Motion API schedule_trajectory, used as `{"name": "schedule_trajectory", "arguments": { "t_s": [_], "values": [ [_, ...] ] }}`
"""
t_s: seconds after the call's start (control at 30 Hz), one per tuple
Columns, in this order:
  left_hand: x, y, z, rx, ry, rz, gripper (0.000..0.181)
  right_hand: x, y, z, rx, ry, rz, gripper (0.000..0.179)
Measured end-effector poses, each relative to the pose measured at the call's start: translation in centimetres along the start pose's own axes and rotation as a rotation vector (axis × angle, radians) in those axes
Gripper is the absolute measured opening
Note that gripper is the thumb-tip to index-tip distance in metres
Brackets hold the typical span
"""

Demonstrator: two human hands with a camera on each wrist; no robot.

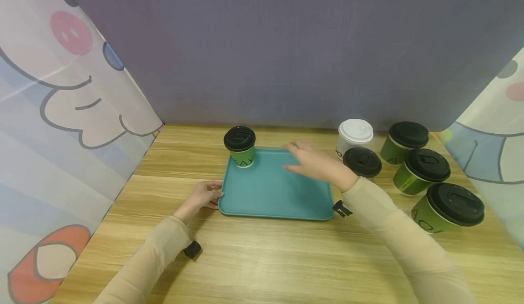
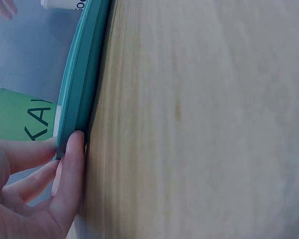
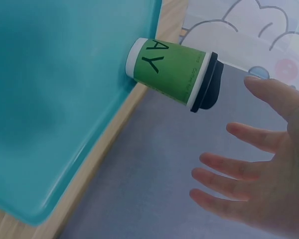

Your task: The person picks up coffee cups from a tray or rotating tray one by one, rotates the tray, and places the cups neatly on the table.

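A teal tray [image 1: 278, 190] lies flat on the wooden table. At its left edge my left hand [image 1: 204, 195] pinches the rim; in the left wrist view the thumb and fingers [image 2: 72, 169] close on either side of that rim. One green paper cup with a black lid [image 1: 241, 147] stands upright at the tray's far left corner. Over the right part of the tray hovers my right hand [image 1: 313, 160], its fingers spread and holding nothing. In the right wrist view that hand [image 3: 269, 164] is apart from the green cup [image 3: 169, 72].
To the tray's right stand a white-lidded cup [image 1: 355, 135], a black-lidded cup [image 1: 362, 162] partly behind my right arm, and several green cups, the nearest [image 1: 446, 208] close to the table's right side. A grey partition [image 1: 286, 58] rises along the back; printed curtains [image 1: 82, 113] flank the table.
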State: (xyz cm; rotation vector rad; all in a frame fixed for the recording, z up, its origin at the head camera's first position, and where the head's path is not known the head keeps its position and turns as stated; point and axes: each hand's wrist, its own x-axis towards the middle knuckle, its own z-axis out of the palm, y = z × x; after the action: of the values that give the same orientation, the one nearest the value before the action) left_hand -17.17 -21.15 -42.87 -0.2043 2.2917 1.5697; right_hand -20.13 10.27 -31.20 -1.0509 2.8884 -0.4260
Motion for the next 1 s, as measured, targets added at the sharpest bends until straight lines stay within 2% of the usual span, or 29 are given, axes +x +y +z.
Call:
{"name": "schedule_trajectory", "arguments": {
  "t_s": [0.43, 0.77, 1.0],
  "values": [
    [-0.1, 0.2, 0.1, -0.011, -0.016, 0.01, 0.042, 3.5, -0.9, 0.9, 0.061, -0.08, 0.022, 0.056],
    [0.1, -0.1, 0.0, -0.01, -0.013, 0.012, 0.041, 5.9, -1.4, 0.8, 0.097, -0.095, 0.076, 0.06],
    [0.0, -0.2, 0.0, -0.013, -0.004, 0.008, 0.041, 7.8, -2.2, 0.8, 0.122, -0.084, 0.079, 0.061]
  ]
}}
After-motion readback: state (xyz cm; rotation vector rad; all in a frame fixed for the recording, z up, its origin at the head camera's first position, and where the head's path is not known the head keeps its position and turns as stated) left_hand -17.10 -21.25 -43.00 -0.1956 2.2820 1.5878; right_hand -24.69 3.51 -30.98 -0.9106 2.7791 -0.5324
